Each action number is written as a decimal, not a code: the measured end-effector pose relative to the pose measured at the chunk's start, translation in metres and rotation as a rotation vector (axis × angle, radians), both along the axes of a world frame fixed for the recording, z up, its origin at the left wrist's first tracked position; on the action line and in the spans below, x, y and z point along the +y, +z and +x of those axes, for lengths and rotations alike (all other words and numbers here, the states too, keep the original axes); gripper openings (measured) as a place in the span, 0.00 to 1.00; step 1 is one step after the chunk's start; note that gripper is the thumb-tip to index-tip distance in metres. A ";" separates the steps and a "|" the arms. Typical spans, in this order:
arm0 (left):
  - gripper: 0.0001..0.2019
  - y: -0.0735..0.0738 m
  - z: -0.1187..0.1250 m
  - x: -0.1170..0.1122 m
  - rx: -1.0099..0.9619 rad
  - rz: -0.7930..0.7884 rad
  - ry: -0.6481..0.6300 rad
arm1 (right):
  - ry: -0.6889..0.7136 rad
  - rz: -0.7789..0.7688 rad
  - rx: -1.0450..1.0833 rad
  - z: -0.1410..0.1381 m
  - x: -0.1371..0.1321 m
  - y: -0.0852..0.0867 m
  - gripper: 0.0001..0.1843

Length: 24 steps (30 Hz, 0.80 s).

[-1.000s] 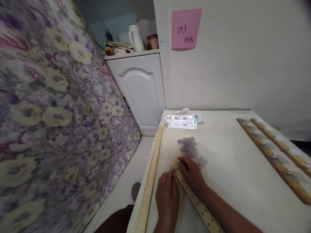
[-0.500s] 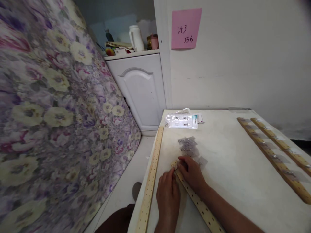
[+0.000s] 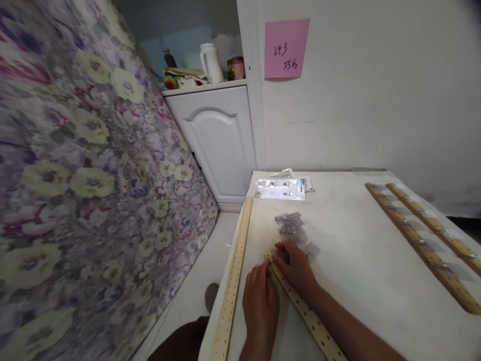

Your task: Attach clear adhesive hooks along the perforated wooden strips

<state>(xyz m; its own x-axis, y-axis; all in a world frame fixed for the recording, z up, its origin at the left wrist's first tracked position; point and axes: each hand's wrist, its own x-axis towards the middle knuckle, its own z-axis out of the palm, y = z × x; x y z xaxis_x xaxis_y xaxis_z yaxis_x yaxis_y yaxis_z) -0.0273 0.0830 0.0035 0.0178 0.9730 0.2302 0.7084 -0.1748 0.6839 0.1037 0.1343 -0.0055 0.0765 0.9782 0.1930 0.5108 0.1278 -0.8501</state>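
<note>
Bare left hand (image 3: 260, 301), bare right hand (image 3: 296, 271), bare forearms (image 3: 349, 331)

Both hands sit low in the view, near 6 o'clock, close together. The left hand (image 3: 260, 298) lies palm down with its back to the camera. Its fingers are held together and stretched toward 12 o'clock, and its wrist leaves the frame at 6 o'clock. The right hand (image 3: 297, 268) sits just at its 1 o'clock, also back up, knuckles raised and fingers curled down toward 10 o'clock; what its fingertips do underneath is hidden. The two hands lie just beside each other at the fingertips. The bare right forearm (image 3: 349, 333) runs straight off toward 4 o'clock and leaves at the bottom edge.
</note>
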 end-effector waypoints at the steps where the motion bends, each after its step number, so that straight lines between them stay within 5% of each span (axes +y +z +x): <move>1: 0.18 0.000 0.000 0.000 -0.002 0.004 -0.002 | -0.001 0.003 0.003 0.000 0.000 0.000 0.13; 24: 0.19 0.000 -0.001 -0.001 -0.020 0.009 0.036 | 0.028 0.214 0.007 0.004 -0.008 -0.008 0.15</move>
